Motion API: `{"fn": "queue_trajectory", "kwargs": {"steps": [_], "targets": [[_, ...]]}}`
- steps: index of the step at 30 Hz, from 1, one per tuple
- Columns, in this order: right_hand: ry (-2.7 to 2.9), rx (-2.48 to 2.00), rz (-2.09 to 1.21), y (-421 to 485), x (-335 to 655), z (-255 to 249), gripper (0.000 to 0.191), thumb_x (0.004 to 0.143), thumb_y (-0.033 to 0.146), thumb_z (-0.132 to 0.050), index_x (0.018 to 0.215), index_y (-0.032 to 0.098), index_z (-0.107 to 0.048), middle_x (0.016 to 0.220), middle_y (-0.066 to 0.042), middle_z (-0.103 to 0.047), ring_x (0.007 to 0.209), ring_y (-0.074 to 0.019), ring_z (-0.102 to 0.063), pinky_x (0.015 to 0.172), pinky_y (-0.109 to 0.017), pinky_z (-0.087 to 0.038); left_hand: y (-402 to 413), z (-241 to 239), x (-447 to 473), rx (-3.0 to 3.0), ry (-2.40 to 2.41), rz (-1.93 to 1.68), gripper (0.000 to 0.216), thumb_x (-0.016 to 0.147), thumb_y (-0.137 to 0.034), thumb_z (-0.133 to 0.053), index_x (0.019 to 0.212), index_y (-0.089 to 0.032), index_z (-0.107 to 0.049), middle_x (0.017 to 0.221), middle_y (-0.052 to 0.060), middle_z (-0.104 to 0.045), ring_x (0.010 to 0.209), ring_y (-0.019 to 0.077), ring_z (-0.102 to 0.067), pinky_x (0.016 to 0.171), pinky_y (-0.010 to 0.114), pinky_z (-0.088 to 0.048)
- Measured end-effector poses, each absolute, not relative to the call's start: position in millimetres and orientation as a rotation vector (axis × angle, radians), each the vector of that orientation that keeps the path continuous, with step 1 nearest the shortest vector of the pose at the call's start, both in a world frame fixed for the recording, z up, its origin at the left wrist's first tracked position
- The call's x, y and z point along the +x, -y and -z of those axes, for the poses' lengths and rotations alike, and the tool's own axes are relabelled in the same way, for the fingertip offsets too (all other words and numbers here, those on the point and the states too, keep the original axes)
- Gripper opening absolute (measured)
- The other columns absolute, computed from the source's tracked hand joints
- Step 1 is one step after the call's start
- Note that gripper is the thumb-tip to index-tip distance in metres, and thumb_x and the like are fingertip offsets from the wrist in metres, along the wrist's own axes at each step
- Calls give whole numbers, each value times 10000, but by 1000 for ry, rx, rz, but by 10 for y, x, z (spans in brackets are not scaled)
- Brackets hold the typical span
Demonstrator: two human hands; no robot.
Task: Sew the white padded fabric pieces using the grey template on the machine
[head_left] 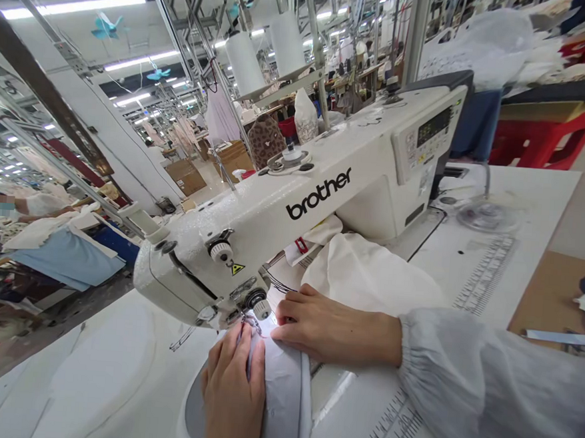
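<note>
A white sewing machine (258,210) marked "brother" stretches across the middle, its lit needle area (246,319) low at the left end. Beneath it lies a light grey fabric piece (283,392) with a curved edge. My left hand (235,385) rests flat on this fabric, fingers stretched toward the presser foot. To the right of the needle, my right hand (332,325) has its fingers curled, with thumb and forefinger closed at the fabric; the exact grip is partly hidden. Behind that hand, a white cloth (369,271) is bunched under the machine arm.
Ruler markings (393,419) run along the white machine table (533,216). Two thread cones (246,62) stand behind the machine. At the right are a red stool (543,140) and a brown board (542,296). Another person (27,207) is at the far left.
</note>
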State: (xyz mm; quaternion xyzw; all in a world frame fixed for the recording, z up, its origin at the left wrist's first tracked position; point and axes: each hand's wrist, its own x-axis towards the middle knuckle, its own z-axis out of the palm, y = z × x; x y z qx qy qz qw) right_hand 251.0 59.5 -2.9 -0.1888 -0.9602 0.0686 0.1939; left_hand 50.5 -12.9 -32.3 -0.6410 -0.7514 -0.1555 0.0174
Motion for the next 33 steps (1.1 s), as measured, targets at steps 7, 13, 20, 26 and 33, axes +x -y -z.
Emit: {"fn": "queue_trajectory", "kwargs": {"steps": [7, 13, 20, 26, 33], "targets": [[2683, -554, -170, -608, 2503, 42, 167, 1010, 190, -488, 930, 173, -633, 1011, -48, -608, 933, -173, -508, 838, -320, -331, 93, 283, 511, -2017, 2288, 482, 546, 931, -414, -285, 1199, -143, -676, 1345, 119, -620, 1261, 310, -534, 1018, 512, -450], [2693, -550, -160, -619, 2499, 49, 143, 1003, 174, -494, 948, 171, -626, 1013, -44, -596, 904, -163, -496, 834, -311, -329, 94, 332, 449, -2031, 2165, 506, 547, 933, -397, -277, 1163, -136, -699, 1285, 129, -659, 1190, 303, -586, 975, 495, -482], [2698, -557, -171, -609, 2491, 39, 171, 1017, 189, -471, 937, 165, -620, 1019, -47, -597, 911, -162, -506, 839, -313, -325, 25, 372, 358, -2060, 2094, 521, 539, 920, -404, -305, 1100, -123, -728, 1209, 142, -699, 1137, 303, -613, 957, 488, -496], [2681, -570, -159, -610, 2487, 47, 171, 1018, 197, -474, 923, 164, -612, 1017, -41, -599, 910, -161, -499, 827, -318, -321, 13, 385, 329, -2077, 2044, 512, 515, 929, -389, -317, 1082, -122, -730, 1179, 146, -710, 1106, 302, -621, 952, 492, -496], [2688, -587, -162, -596, 2488, 35, 183, 1021, 240, -476, 916, 166, -607, 1021, -43, -598, 918, -164, -502, 827, -319, -323, -31, 386, 234, -2144, 1939, 482, 503, 945, -409, -328, 1083, -127, -722, 1149, 144, -721, 1072, 304, -638, 940, 501, -493]]}}
